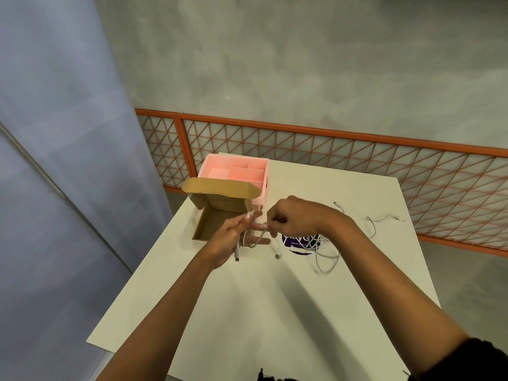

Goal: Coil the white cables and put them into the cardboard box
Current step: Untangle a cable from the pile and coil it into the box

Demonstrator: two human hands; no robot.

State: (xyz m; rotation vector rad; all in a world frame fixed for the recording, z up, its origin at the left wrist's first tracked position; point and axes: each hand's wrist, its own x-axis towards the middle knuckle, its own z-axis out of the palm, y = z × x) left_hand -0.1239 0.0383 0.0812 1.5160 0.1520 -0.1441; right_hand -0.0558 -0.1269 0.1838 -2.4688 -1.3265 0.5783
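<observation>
Above the white counter [247, 312], beside the open brown cardboard box [217, 215], the left hand [233, 237] grips a thin white cable [248, 237] across spread fingers; the right hand [294, 215] pinches its free length. Coiling is underway. Next: wind on, then box it. Remaining tangled white cables [324, 251] lie near.

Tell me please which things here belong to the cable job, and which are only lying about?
Belong: white cable in the left hand and right hand; loose cables; cardboard box.
Lying about: pink organizer; purple sticker.
</observation>
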